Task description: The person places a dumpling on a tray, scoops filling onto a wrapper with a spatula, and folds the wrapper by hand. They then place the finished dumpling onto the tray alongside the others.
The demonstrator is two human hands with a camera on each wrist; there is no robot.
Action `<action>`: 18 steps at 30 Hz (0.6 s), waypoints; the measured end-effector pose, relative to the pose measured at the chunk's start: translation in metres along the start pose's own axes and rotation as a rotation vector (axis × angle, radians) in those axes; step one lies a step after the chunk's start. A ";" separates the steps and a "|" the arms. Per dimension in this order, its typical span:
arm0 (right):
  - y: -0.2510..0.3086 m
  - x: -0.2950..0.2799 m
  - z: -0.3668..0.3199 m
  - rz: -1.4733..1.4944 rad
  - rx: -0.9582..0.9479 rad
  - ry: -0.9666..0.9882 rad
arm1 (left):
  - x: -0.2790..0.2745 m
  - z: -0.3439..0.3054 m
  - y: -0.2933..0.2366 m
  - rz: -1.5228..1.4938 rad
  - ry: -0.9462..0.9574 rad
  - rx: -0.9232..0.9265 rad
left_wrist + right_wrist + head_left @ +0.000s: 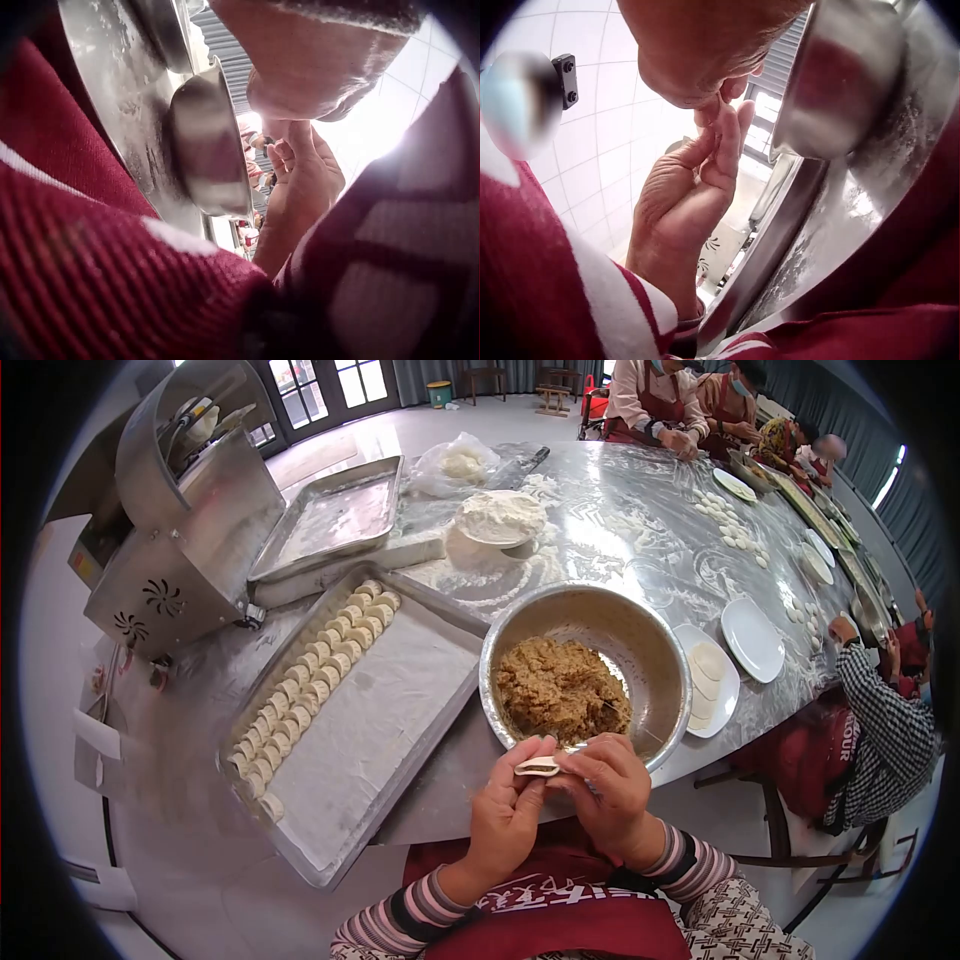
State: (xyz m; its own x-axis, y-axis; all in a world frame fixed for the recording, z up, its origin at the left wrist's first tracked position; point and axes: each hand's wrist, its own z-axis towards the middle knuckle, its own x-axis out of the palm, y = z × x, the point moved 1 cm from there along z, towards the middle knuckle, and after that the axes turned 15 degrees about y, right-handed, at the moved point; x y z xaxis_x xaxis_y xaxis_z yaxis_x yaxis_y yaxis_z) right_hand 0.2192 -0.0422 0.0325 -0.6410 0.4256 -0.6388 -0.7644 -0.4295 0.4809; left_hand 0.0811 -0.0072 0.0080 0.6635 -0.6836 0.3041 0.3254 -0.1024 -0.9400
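Observation:
A small folded dumpling (538,766) of pale dough, brownish filling showing along its opening, is held at the near rim of the steel bowl (660,630). My left hand (503,810) grips it between thumb and fingers. From the other side, my right hand (608,785) pinches its right end. Brown minced filling (562,688) is heaped inside the bowl just beyond my fingers. In the left wrist view the left hand (315,67) is close to the camera and the right hand (300,184) lies beyond. Hands largely hide the dumpling in both wrist views.
At left, a metal tray (385,735) bears rows of shaped dumplings (318,670). Round wrappers (706,678) lie on a white plate (726,718) right of the bowl. Behind are a flour bowl (500,520), another tray (335,510) and a steel machine (190,550). Other people work around the table.

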 end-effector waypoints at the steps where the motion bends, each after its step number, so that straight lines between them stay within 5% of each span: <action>1: -0.001 0.000 0.000 0.008 -0.015 0.018 | 0.000 -0.001 0.001 0.000 -0.001 0.001; 3: -0.001 -0.002 0.000 -0.033 -0.035 0.023 | 0.000 -0.002 0.000 0.339 0.011 0.082; 9: 0.003 -0.006 0.005 -0.182 -0.126 0.044 | -0.001 0.000 -0.007 0.739 0.034 0.181; 15: 0.001 -0.006 0.002 -0.066 -0.058 0.056 | -0.009 0.004 -0.007 0.809 0.134 0.289; 18: 0.001 -0.008 0.001 -0.066 -0.097 0.079 | -0.011 0.003 -0.008 0.658 0.190 0.192</action>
State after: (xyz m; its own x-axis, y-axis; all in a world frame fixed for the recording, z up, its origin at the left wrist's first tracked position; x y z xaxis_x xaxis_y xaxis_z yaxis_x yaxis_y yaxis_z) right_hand 0.2231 -0.0450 0.0391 -0.5793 0.3927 -0.7142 -0.7918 -0.4792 0.3787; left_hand 0.0730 0.0031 0.0127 0.6395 -0.6761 -0.3660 0.0221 0.4920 -0.8703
